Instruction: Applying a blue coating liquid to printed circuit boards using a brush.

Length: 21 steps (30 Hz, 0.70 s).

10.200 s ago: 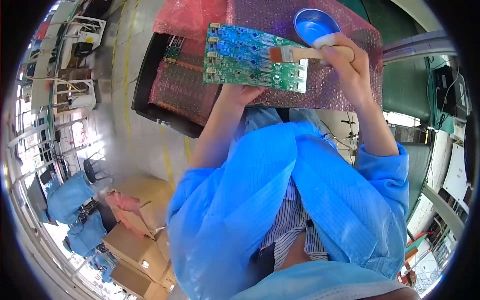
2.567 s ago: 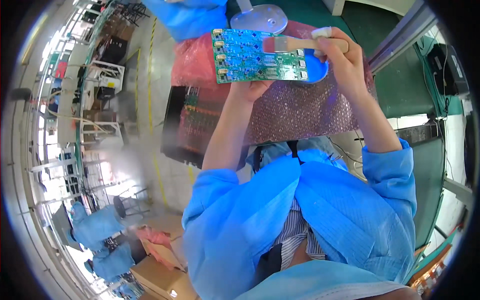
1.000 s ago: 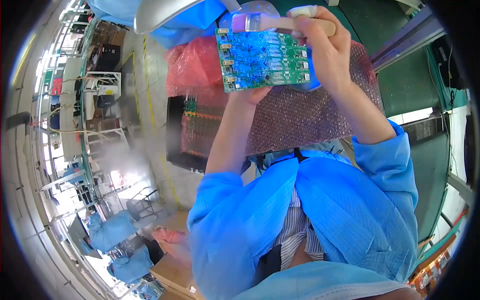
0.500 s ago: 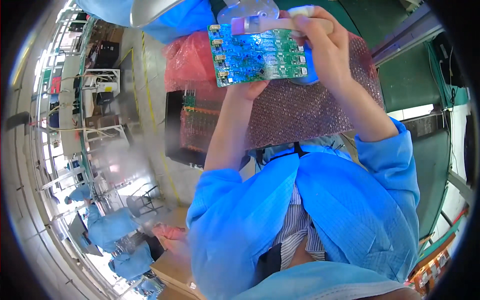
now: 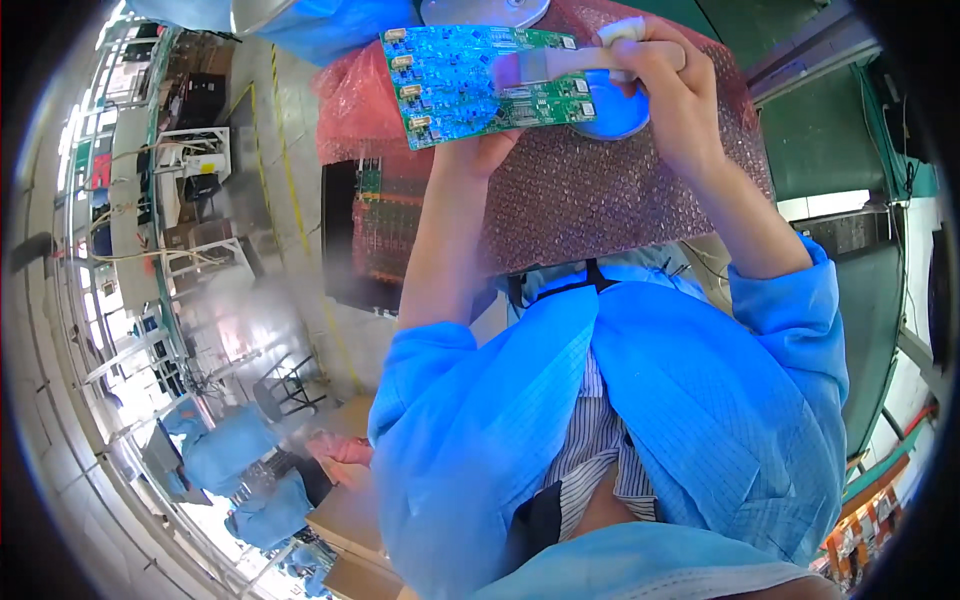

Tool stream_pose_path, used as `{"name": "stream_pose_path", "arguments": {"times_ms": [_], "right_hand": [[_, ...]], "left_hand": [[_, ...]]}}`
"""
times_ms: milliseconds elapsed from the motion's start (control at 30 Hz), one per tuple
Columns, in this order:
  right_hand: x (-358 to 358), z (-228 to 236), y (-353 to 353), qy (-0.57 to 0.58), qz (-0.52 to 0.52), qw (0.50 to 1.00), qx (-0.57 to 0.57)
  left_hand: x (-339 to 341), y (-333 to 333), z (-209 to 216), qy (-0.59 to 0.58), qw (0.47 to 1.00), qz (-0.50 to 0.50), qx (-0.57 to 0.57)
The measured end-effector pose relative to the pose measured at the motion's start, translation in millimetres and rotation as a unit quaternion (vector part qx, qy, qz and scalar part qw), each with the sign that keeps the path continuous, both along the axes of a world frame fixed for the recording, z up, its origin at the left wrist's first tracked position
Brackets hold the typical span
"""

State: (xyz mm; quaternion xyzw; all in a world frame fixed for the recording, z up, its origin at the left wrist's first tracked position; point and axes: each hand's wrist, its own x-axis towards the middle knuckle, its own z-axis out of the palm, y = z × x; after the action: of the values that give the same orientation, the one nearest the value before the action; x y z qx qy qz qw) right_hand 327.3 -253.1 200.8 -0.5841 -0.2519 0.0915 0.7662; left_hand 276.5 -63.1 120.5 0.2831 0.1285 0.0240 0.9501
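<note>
Green rectangular circuit board (image 5: 450,100), held up in the left hand (image 5: 482,152): handling and position

Head view. Board presumably light, thin and fairly stiff; its bent outline is probably lens curvature rather than flex. Populated face is turned toward the camera, with pale connectors along the left end and small white square parts along the right. These and the fine components look like the fragile spots, so the bare margins of the long edges seem the safest hold. Blue glow covers much of the face; cannot tell whether it is wet, hence whether it is slippery.

Left hand grips the board at its near long edge, left of the right end, wrist below; the fingers behind are hidden. Right hand (image 5: 682,92) pinches the pale wooden handle of a flat brush with a metal ferrule (image 5: 535,67), a white covering (image 5: 622,30) on a finger. The bristles lie over the middle of the board's face; contact cannot be told for certain.

Board position: above and ahead of the left hand, to the left of the right hand, brush bridging the gap. It is raised over a table covered in pink bubble wrap (image 5: 600,205). A round blue-lit dish (image 5: 622,112) sits just beside the board's right end in the picture, partly hidden by it; a black box (image 5: 338,225) is to the left of the left forearm
</note>
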Motion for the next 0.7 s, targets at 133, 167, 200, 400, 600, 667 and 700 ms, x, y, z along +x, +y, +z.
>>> {"name": "stream_pose_path", "arguments": {"times_ms": [133, 167, 200, 400, 600, 667, 700], "right_hand": [[-9, -1, 0, -0.009, 0.106, 0.994, 0.036], [-9, 0, 0, 0.009, 0.066, 0.997, 0.034], [-10, 0, -1, -0.008, 0.053, 0.999, 0.009], [-8, 0, -3, -0.018, 0.067, 0.997, 0.045], [-5, -6, -8, -0.009, 0.010, 0.999, -0.039], [-2, -9, -9, 0.020, 0.025, 0.999, 0.002], [-2, -10, -9, 0.033, 0.035, 0.999, -0.010]], "left_hand": [[1, 4, -2, -0.016, 0.999, -0.016, -0.048], [1, 4, -2, -0.053, 0.996, -0.035, -0.061], [-1, 5, -1, -0.037, 0.999, -0.018, -0.034], [-6, 6, 5, -0.043, 0.999, 0.003, -0.013], [-7, 7, 9, 0.012, 0.998, 0.059, 0.008], [-8, 8, 10, -0.059, 0.998, 0.020, -0.008], [-9, 8, 10, -0.061, 0.998, 0.020, -0.008]]}}
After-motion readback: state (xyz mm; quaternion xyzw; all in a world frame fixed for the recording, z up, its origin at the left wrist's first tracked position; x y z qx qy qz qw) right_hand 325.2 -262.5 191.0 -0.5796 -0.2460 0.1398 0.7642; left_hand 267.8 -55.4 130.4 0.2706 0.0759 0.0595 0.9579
